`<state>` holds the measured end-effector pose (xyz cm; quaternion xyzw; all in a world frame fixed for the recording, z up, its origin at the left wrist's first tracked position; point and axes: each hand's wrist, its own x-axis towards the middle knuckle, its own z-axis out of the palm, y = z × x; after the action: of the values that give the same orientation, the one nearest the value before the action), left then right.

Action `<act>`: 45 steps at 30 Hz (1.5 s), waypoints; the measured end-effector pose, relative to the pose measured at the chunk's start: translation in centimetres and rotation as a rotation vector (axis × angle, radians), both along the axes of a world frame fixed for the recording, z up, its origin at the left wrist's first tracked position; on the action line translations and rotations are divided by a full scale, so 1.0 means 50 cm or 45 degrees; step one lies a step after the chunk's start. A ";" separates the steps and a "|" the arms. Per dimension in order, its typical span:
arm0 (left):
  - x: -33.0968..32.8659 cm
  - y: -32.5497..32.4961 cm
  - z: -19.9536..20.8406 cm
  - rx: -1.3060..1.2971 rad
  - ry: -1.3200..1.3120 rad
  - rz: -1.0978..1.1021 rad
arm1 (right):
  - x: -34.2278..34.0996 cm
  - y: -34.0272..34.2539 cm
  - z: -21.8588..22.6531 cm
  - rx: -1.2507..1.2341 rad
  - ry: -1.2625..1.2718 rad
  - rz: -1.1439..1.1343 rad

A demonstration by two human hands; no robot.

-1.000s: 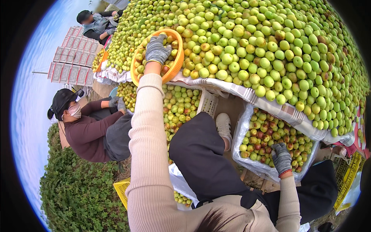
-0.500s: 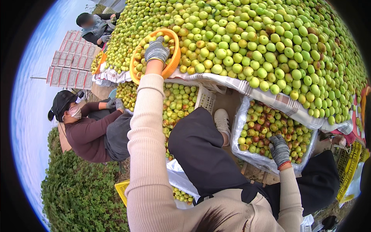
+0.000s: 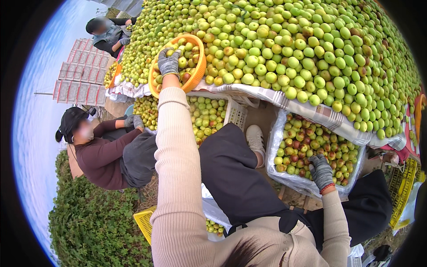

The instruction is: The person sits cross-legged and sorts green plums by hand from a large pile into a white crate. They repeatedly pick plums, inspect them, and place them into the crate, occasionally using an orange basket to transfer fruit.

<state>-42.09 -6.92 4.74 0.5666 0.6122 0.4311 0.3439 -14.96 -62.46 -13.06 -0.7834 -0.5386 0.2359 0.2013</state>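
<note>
My left hand point(image 3: 169, 63), in a grey knit glove, is in an orange basket point(image 3: 201, 70) of yellow-green and reddish jujubes at the edge of a large heap. Its fingers are curled round a jujube point(image 3: 170, 52) near the basket's left side. Lower right, my right hand point(image 3: 321, 171), gloved the same way, is over a plastic-lined crate point(image 3: 276, 171) of green and red-brown jujubes point(image 3: 307, 142). Those fingers are bent down against the fruit, and what they hold, if anything, is hidden.
The jujube heap point(image 3: 284, 49) lies on a checked cloth point(image 3: 267, 92). Left of my knees stands a white crate point(image 3: 235, 113) of jujubes. One co-worker point(image 3: 106, 151) sits at the left, another point(image 3: 109, 35) farther off. Yellow crates point(image 3: 402, 189) stand at the right, stacked crates point(image 3: 82, 73) behind.
My left hand has moved left and slightly down within the orange basket, uncovering more fruit at its right side. My right hand has barely moved over the crate.
</note>
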 end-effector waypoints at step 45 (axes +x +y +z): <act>0.281 -0.806 -0.204 -1.923 -0.966 -1.329 | 0.273 0.051 -0.043 -0.157 -0.139 -0.623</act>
<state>-28.04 -47.22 -5.44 0.2219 0.2495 -0.1245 0.9344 -1.33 -59.90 -15.22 -0.9127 -0.3277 0.1700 0.1749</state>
